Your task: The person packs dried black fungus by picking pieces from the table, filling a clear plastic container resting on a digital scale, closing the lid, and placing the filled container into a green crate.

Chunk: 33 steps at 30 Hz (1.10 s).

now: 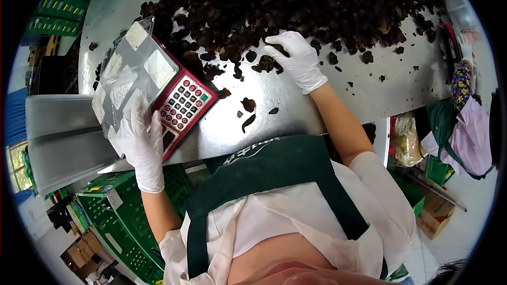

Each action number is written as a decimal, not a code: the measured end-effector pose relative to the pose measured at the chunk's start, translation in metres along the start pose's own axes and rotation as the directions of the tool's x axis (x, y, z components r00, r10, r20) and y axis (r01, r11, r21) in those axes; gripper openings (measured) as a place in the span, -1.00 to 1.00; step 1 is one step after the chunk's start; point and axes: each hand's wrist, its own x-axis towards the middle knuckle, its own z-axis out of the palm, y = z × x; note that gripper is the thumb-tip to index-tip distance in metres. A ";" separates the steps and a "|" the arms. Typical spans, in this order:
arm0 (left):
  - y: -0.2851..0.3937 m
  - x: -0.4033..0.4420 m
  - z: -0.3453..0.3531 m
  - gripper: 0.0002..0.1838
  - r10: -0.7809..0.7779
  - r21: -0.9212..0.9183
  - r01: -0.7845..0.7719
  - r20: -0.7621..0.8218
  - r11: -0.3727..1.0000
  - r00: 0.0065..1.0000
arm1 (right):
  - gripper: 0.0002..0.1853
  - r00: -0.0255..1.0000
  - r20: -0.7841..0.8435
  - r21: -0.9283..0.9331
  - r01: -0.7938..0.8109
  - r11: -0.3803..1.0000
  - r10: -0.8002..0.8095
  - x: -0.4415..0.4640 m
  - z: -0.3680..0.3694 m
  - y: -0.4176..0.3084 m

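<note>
My left hand, in a white glove, grips the near edge of a clear plastic container with whitish patches on it. The container rests on a red weighing scale with a keypad; its pan is hidden under the plastic. My right hand, also gloved in white, reaches to the near edge of a heap of dark, curled pieces that look like dried black fungus. Its thumb and fingers close around a dark piece of black fungus.
Loose bits lie scattered on the shiny metal table. Green crates stand below at left, more crates at far left. At right, another person's gloved hand and patterned sleeve are near a red object.
</note>
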 end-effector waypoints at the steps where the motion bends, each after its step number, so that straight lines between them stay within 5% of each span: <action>1: 0.008 0.001 -0.003 -0.41 -0.004 -0.005 0.004 -0.001 1.000 1.000 | -0.68 1.000 0.003 -0.005 0.002 1.000 -0.002 0.003 -0.001 0.000; 4: 0.025 -0.002 -0.014 -0.23 0.022 -0.021 -0.025 -0.128 0.999 0.991 | -0.67 0.996 -0.082 0.080 -0.029 0.996 0.036 0.016 -0.002 -0.009; 6: 0.032 -0.014 -0.014 -0.20 -0.035 -0.209 -0.006 -0.191 0.978 0.981 | -0.55 0.993 0.039 -0.097 0.118 0.988 -0.114 0.037 0.003 -0.029; 8: 0.034 -0.023 -0.004 -0.23 -0.058 -0.315 -0.025 -0.250 0.949 0.966 | -0.22 0.960 0.267 -0.265 0.158 0.951 -0.085 0.054 0.015 -0.059; 10: 0.039 -0.028 -0.003 -0.27 -0.093 -0.342 -0.007 -0.274 0.940 0.957 | -0.19 0.933 0.300 -0.348 0.301 0.888 -0.199 0.060 0.045 -0.063; 18: 0.026 -0.047 -0.004 -0.32 -0.162 -0.326 0.060 -0.298 0.943 0.941 | -0.67 0.933 0.341 -0.435 0.262 0.862 -0.111 0.081 0.080 -0.047; 22: -0.010 -0.038 -0.015 -0.19 -0.123 -0.184 0.056 -0.374 0.981 0.919 | -0.68 0.969 0.234 -0.033 0.090 0.995 -0.080 0.103 0.063 -0.040; 23: -0.025 -0.037 -0.013 -0.15 -0.147 -0.174 0.085 -0.384 0.981 0.912 | -0.65 0.980 0.197 0.189 -0.033 0.981 -0.005 0.106 0.059 -0.041; 24: -0.039 -0.036 -0.014 -0.18 -0.152 -0.117 0.118 -0.349 0.986 0.925 | -0.65 0.927 0.299 0.369 -0.333 0.868 0.228 0.107 0.043 -0.062; 25: -0.054 -0.037 -0.012 -0.23 -0.164 -0.108 0.137 -0.291 0.985 0.943 | -0.66 0.906 0.340 0.498 -0.399 0.770 0.250 0.112 0.033 -0.069; 29: -0.061 -0.044 -0.002 -0.44 -0.161 -0.027 0.159 -0.177 0.987 0.971 | -0.59 0.808 0.543 0.695 -0.586 0.416 0.231 0.120 0.008 -0.079; 30: -0.057 -0.044 -0.001 -0.59 -0.184 -0.077 0.172 -0.195 0.982 0.963 | -0.57 0.801 0.559 0.735 -0.598 0.319 0.213 0.119 0.007 -0.087; 33: -0.042 -0.039 0.001 -0.60 -0.146 -0.115 0.116 -0.308 0.987 0.940 | -0.54 0.766 0.635 0.759 -0.642 0.104 0.097 0.126 0.020 -0.098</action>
